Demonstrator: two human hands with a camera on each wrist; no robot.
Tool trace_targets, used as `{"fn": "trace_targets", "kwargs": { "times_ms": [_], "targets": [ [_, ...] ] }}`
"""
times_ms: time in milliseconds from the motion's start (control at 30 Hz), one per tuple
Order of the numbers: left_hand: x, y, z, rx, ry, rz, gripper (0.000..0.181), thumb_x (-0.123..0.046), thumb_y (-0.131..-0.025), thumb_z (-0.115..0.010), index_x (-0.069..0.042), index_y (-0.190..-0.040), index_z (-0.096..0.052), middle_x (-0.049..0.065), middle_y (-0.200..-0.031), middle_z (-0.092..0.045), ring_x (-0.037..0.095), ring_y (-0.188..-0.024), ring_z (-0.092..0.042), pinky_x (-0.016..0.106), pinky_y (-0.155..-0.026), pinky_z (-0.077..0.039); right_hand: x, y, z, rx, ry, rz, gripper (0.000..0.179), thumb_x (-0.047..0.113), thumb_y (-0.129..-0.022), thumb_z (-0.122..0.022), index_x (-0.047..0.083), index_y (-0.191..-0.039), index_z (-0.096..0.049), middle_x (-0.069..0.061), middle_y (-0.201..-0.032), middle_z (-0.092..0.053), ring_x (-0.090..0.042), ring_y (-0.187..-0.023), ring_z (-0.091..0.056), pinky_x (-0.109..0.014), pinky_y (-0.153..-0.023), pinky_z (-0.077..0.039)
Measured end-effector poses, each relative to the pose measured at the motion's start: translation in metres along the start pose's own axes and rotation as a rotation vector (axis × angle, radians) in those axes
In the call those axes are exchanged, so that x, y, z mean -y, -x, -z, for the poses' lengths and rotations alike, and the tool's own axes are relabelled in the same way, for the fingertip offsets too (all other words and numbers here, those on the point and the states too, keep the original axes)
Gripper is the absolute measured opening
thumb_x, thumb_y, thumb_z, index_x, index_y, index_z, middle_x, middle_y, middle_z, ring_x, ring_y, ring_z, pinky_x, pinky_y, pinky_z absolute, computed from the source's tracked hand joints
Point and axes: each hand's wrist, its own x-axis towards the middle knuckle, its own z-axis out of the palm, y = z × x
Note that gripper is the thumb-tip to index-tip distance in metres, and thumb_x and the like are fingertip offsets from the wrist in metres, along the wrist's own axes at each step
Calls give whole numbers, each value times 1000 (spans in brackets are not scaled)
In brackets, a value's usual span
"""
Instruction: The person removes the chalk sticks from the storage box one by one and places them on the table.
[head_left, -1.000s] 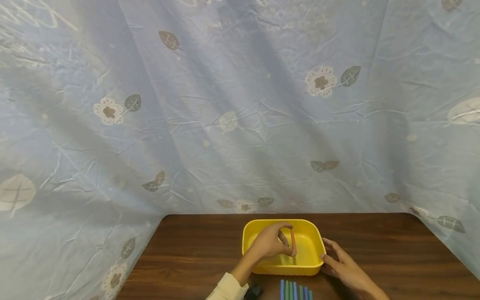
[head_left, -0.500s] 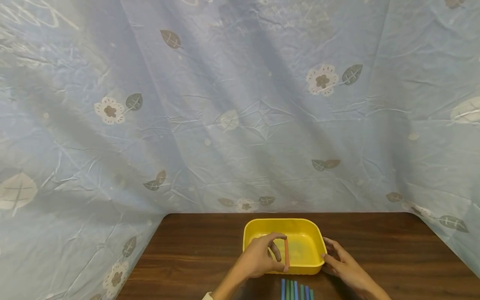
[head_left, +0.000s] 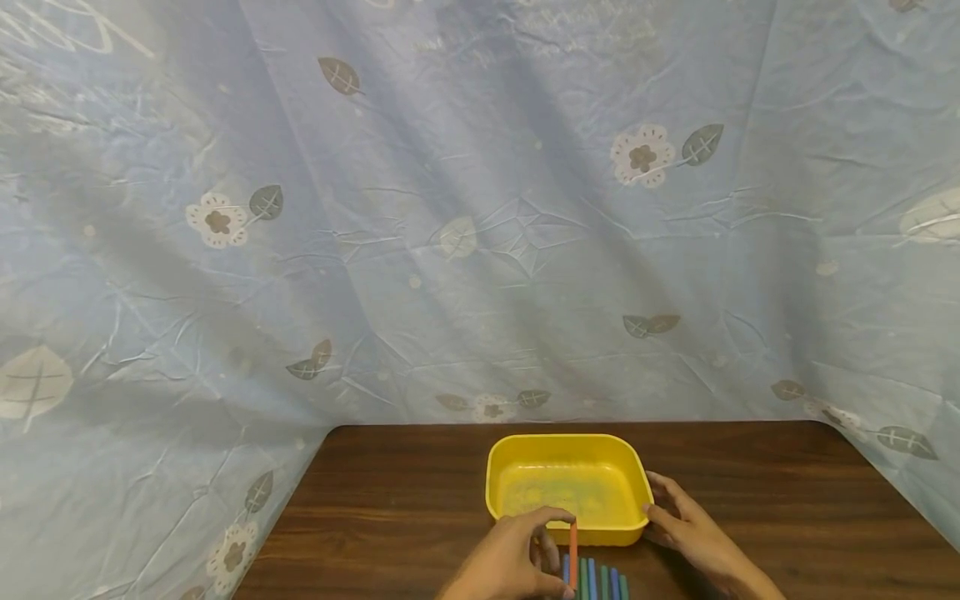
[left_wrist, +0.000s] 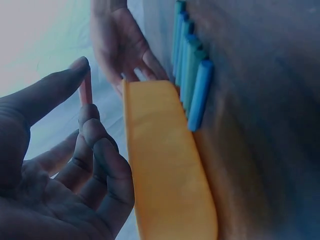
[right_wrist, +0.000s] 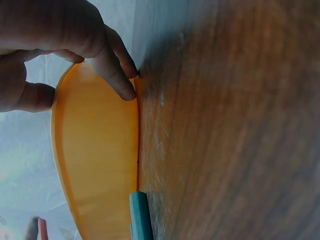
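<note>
My left hand [head_left: 517, 554] pinches an orange stick of chalk [head_left: 573, 550] by its two ends, between thumb and a fingertip. The chalk is above the left part of a row of blue and green chalk sticks [head_left: 603, 581] lying side by side on the table, in front of a yellow plastic tub [head_left: 607, 537]. On the tub's right side, my right hand [head_left: 693, 533] grips the wall, its thumb at the rim and fingers against the outside. The left wrist view shows the orange chalk [left_wrist: 86, 92] held clear of the tub [left_wrist: 165, 160]. Lower parts of the row are cut off in the head view.
The dark brown wooden table [head_left: 390, 492] ends behind the tub, close to a pale blue hanging cloth [head_left: 480, 333] with flowers and leaves. Bluish-green dust marks the tub's floor [head_left: 585, 492].
My left hand has brought the orange chalk out of the tub, toward me, and over the row of chalk sticks. My right hand has stayed on the tub's side.
</note>
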Motion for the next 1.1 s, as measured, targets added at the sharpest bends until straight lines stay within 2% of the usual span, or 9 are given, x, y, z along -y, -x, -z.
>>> {"fn": "trace_targets", "kwargs": {
  "times_ms": [200, 367, 500, 600, 767, 900, 1000, 1100],
  "targets": [
    [13, 9, -5, 57, 68, 103, 57, -6, -90, -86, -20, -142, -68, -6, -84, -68, 8, -66, -60, 25, -64, -51, -2, 0, -1, 14, -5, 17, 75, 22, -115, -51, -8, -167, -6, -46, -165, -19, -55, -141, -53, -55, -105, -59],
    [36, 10, -6, 115, 89, 62, 51, -13, -94, -84, -17, -143, -68, -7, -83, -71, 6, -65, -62, 23, -61, -52, -2, -1, -1, 19, -5, 21, 74, 22, -116, -50, -8, -167, -6, -45, -164, -19, -54, -141, -54, -55, -105, -58],
    [71, 0, -6, 162, 15, 21, 53, -25, -95, -85, -26, -144, -66, -15, -85, -71, 2, -70, -66, 23, -66, -56, -1, -1, 0, 8, 17, 21, 73, 22, -116, -49, -9, -167, -6, -46, -163, -21, -55, -140, -54, -57, -103, -59],
    [93, -10, -8, 171, -9, 32, 55, -26, -94, -86, -31, -144, -65, -15, -86, -71, 4, -74, -69, 26, -71, -59, -2, -1, 0, 3, 19, 13, 73, 22, -116, -49, -9, -167, -6, -45, -162, -22, -55, -140, -54, -56, -104, -59],
    [117, -21, -14, 147, 26, 95, 55, -18, -93, -87, -32, -142, -67, -10, -86, -72, 9, -72, -69, 28, -71, -59, -3, -2, 0, 7, 4, 10, 73, 21, -117, -48, -10, -166, -5, -45, -162, -22, -54, -140, -55, -55, -105, -58],
    [143, -31, -17, 147, 83, 100, 54, -24, -89, -90, -36, -137, -69, -8, -85, -73, 11, -72, -70, 27, -70, -58, -2, -2, 0, 7, -5, 3, 72, 22, -117, -47, -9, -167, -5, -44, -162, -22, -53, -141, -54, -55, -105, -58],
    [152, -36, -18, 153, 109, 84, 55, -28, -87, -92, -39, -135, -70, -7, -85, -74, 12, -72, -70, 27, -68, -58, -1, -2, -1, 0, 1, 1, 72, 22, -117, -48, -9, -167, -6, -44, -162, -23, -52, -140, -55, -54, -105, -58],
    [141, -34, -18, 141, 82, 81, 55, -26, -87, -92, -34, -137, -70, -7, -84, -73, 11, -72, -70, 28, -67, -58, -1, -2, -1, -8, 7, 1, 72, 22, -117, -48, -9, -167, -6, -43, -161, -24, -52, -140, -56, -54, -104, -59]
  ]
}}
